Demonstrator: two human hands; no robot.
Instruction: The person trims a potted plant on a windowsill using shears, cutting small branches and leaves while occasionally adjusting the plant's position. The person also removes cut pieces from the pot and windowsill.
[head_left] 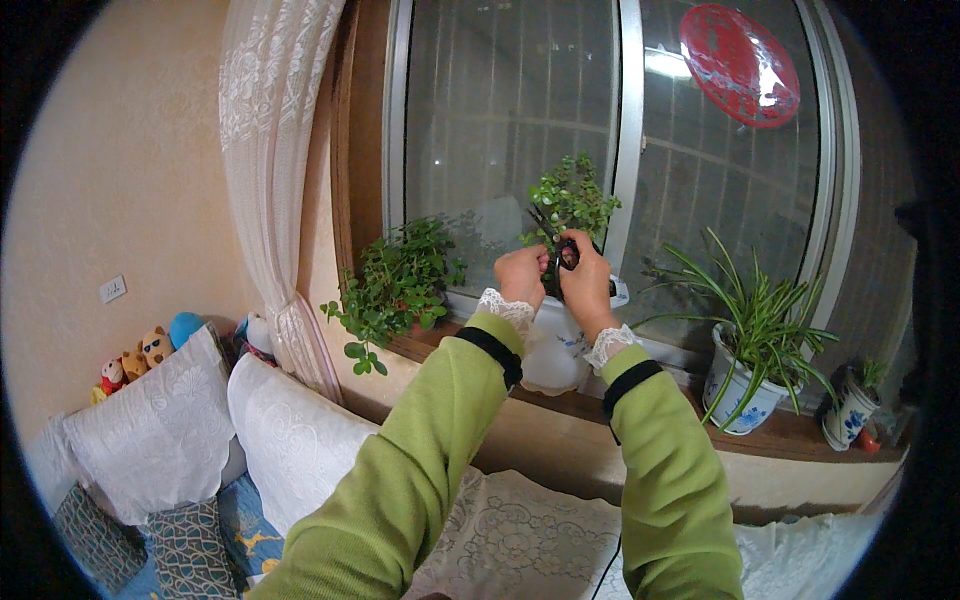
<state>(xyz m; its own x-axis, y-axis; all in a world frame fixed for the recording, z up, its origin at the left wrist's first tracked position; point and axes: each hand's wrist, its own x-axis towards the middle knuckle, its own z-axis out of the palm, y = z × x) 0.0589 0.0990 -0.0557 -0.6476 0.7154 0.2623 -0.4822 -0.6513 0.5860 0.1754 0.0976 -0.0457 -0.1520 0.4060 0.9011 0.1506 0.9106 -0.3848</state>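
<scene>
My right hand grips a pair of black-handled scissors with fingers through the handle. The dark blades point up and to the left against the leaves. Before me on the windowsill, a small-leaved green plant grows from a white pot with blue decoration, partly behind my hands. Just left of the scissors, my left hand is closed in a pinch close to the lower foliage. What its fingers hold, if anything, is hidden.
A leafy plant spreads along the sill's left end. At the right stand a spider plant and a small blue-and-white pot. Behind is a sliding window; a lace curtain hangs left. Below lies a lace-covered sofa.
</scene>
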